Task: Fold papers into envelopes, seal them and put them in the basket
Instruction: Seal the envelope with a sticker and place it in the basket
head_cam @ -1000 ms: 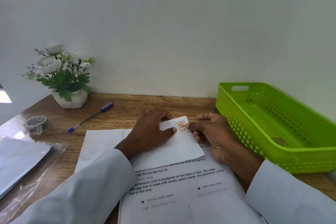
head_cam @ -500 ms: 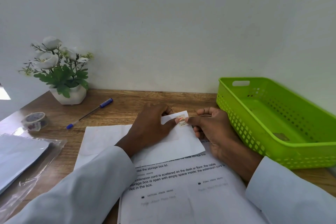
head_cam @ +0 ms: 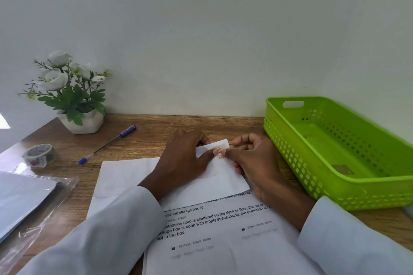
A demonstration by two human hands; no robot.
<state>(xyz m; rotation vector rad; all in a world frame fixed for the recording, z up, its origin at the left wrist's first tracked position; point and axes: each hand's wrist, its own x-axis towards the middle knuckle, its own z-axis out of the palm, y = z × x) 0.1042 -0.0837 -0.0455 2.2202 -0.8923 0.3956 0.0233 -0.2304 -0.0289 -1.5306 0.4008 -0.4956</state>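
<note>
A white envelope (head_cam: 225,179) lies on printed papers (head_cam: 223,236) in the middle of the desk. My left hand (head_cam: 183,161) presses flat on it, thumb tip against a small patterned sticker (head_cam: 220,153) at the folded flap's edge. My right hand (head_cam: 252,158) sits at the envelope's right side, its thumb tip on the same sticker. The flap's far end shows between the two hands. A lime-green plastic basket (head_cam: 290,152) stands to the right, close to my right hand, with nothing but a small label inside.
A potted white-flower plant (head_cam: 71,94) stands at the back left. A blue pen (head_cam: 107,144) and a roll of patterned tape (head_cam: 40,155) lie left of the papers. A clear plastic pack of envelopes (head_cam: 26,201) sits at the left edge. The wall runs behind.
Both thumbs have closed in over the sticker, which is now mostly covered, and the flap lies flatter. The camera view has shifted slightly.
</note>
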